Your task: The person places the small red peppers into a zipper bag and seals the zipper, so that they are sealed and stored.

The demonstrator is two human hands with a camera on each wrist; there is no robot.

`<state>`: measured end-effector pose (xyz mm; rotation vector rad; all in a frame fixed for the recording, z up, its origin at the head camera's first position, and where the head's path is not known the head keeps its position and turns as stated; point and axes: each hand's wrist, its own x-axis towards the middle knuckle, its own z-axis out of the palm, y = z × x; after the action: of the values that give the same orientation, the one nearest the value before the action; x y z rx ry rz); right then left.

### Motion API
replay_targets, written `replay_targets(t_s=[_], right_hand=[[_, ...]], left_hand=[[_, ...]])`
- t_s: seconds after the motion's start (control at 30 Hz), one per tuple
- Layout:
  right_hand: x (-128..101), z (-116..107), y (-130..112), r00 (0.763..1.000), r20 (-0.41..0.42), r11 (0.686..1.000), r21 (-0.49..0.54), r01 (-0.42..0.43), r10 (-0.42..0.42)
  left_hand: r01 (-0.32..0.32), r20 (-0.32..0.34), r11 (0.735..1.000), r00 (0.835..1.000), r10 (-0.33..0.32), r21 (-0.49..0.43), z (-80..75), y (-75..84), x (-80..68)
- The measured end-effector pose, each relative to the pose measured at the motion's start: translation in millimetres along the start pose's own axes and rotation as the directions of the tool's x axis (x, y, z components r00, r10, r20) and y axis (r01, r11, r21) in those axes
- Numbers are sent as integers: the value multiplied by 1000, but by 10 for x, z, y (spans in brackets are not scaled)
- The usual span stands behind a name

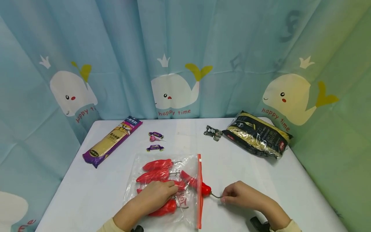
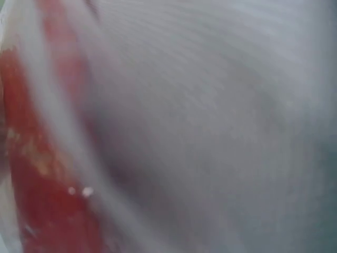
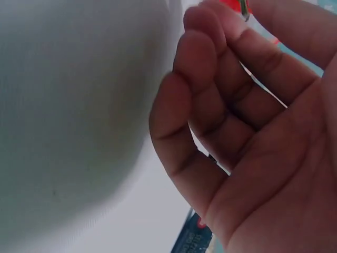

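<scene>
A clear zip bag with a red zip edge lies on the table, holding several red chili peppers. One red chili pepper passes through the bag's mouth, its thick end outside and its tip inside. My right hand pinches this pepper's stem between thumb and forefinger; the stem's end also shows in the right wrist view. With curled fingers, my left hand grips the bag from above, over the peppers. Blurred red peppers fill the left side of the left wrist view.
A purple noodle packet lies at the back left. Beside it are two purple wrapped candies and a pink lollipop. A small black wrapped piece and a large black-and-gold packet lie at the back right, before a curtain.
</scene>
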<state>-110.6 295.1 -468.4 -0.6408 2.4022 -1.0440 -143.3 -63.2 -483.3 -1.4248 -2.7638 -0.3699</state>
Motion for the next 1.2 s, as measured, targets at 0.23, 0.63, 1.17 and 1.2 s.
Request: replay_targets(t_s=[0.23, 0.63, 1.17, 1.2], right_hand=[[34, -23, -8, 1000, -23, 1000, -1, 6, -6], [562, -29, 12, 973, -192, 979, -178, 97, -131], [668, 108, -5, 974, -214, 988, -147, 48, -79], [652, 111, -2, 975, -209, 989, -140, 42, -71]], left_hand=[[-19, -23, 1000, 1000, 19, 11, 3, 9, 25], [-50, -20, 999, 999, 50, -21, 5, 50, 32], [22, 59, 999, 998, -24, 32, 3, 125, 73], [31, 71, 999, 997, -34, 41, 8, 133, 80]])
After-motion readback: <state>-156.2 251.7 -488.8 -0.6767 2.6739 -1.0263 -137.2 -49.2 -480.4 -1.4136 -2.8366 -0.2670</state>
